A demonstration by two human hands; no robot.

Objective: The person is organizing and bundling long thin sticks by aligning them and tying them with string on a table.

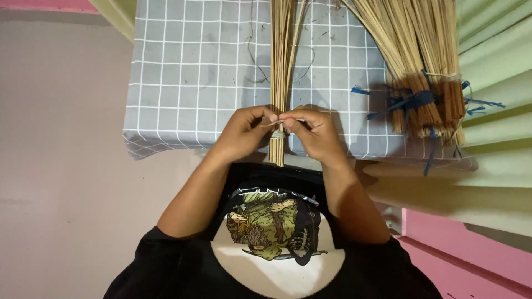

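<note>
On grey checked cloth point(188, 83): stick bundles; pink floor.

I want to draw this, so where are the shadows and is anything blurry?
Head view: the right hand and left hand throw a soft shadow on the checked cloth behind the thin stick bundle; the big bundle darkens the cloth beside it; nothing badly blurred.

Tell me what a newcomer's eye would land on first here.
First, the two hands, left hand and right hand, meeting at picture centre around a thin bundle of pale sticks, pinching a binding near its lower end. Next, the thicker stick bundle tied with blue strips at upper right, on the grey checked cloth.
</note>
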